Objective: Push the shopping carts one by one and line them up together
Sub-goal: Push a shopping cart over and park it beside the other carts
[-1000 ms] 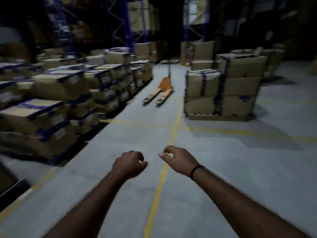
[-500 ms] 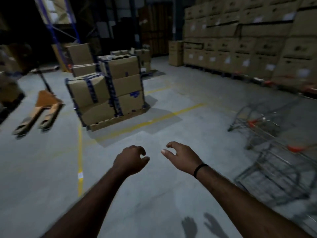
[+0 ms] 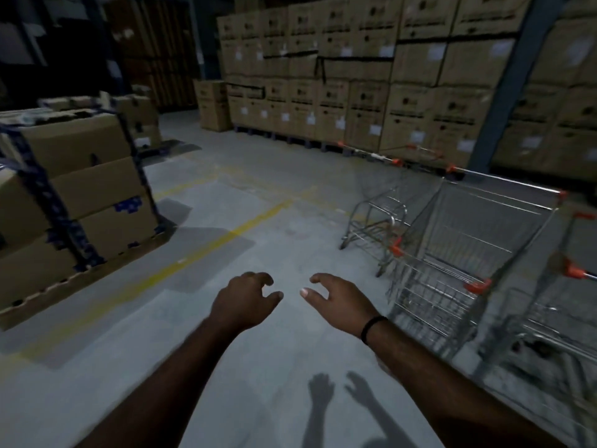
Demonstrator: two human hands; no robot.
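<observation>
In the head view, the left hand (image 3: 245,302) and the right hand (image 3: 339,300) hang in the lower middle of the frame over bare concrete floor (image 3: 200,344). The fingers of both are loosely curled, with a gap to the thumb, and neither holds anything.

The shopping carts stand at the right of the frame, apart from both hands. The nearest cart (image 3: 452,253) is just right of the right hand, a second cart (image 3: 378,218) is beyond it, and a third (image 3: 575,276) is cut off by the right edge. They sit at differing angles, not nested.

The likely trouble is a skewed push. Gripping a handle off-centre could swing the cart into its neighbour or jam the baskets instead of sliding them together. The stacked boxes (image 3: 355,101) behind the carts leave little room to turn them.
</observation>
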